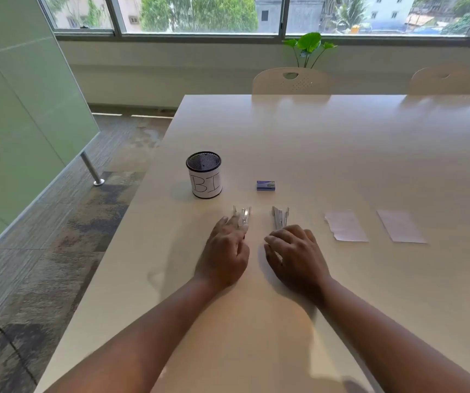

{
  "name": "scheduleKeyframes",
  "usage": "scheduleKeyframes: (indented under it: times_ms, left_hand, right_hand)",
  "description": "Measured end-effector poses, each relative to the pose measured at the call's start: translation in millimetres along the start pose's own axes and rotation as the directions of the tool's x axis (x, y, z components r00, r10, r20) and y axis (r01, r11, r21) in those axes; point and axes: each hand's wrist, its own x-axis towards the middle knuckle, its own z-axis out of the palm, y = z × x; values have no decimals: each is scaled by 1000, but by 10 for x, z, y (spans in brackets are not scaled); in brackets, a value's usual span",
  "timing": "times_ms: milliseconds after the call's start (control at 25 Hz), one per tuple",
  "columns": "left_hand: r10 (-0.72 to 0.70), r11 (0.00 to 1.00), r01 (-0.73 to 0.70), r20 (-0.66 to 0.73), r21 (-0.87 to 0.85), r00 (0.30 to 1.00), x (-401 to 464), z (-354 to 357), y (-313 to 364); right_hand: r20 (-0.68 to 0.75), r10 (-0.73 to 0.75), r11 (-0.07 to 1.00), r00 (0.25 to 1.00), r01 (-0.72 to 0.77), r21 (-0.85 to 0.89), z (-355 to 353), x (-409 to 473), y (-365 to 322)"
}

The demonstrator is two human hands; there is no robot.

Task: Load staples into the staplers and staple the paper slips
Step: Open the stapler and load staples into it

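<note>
Silver metal is showing just past your fingertips: two small staplers are lying on the pale wooden table [341, 154], both seemingly hinged open, though blur is hiding the detail. Taking the small blue staple box [265, 185] as your landmark, the left silver stapler [242, 216] is sitting nearer to you and slightly left of it, and the right silver stapler [280, 217] nearer to you and slightly right. Your left hand [225, 255] is lying palm down with fingers straight and relaxed, fingertips touching the left stapler's near end and gripping nothing. Your right hand [294, 255] is resting with loosely curled fingers just short of the right stapler; whether it is touching is unclear. Right of the box, two white paper slips are lying flat and apart: the torn-edged slip [345, 226], then the far slip [401, 226]. Left of the box, a black mesh cup wrapped in a white hand-lettered label [204, 175] is standing upright.
</note>
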Motion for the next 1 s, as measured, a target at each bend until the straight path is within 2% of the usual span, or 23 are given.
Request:
scheduleKeyframes:
  times_ms: [160,360,440,520,640,800,1000]
  left_hand:
    - [18,1000,-19,15,12,1000,6,-11,-14]
    - [131,991,-129,-114,29,985,-2,-30,-41]
    - [124,990,-133,-166,-43,978,-3,-46,-50]
    - [43,980,-83,-216,-180,975,10,-53,-82]
    - [-129,951,56,-225,-303,966,53,-64,-124]
    - [-264,942,234,-100,-241,959,78,-44,-97]
    - [-287,935,274,-27,-227,958,132,-16,-132]
  right_hand:
    - [3,-48,997,999,48,-60,54,13,22]
    - [-32,-44,997,999,42,-69,86,-5,19]
    - [-82,-50,995,995,42,-86,75,4,-81]
    - [-100,-39,997,994,32,-69,84,50,-236]
    - [8,59,997,998,-60,49,110,164,-423]
    - [98,176,967,979,-191,169,138,239,-490]
    - [94,326,882,941,-338,328,145,290,-531]
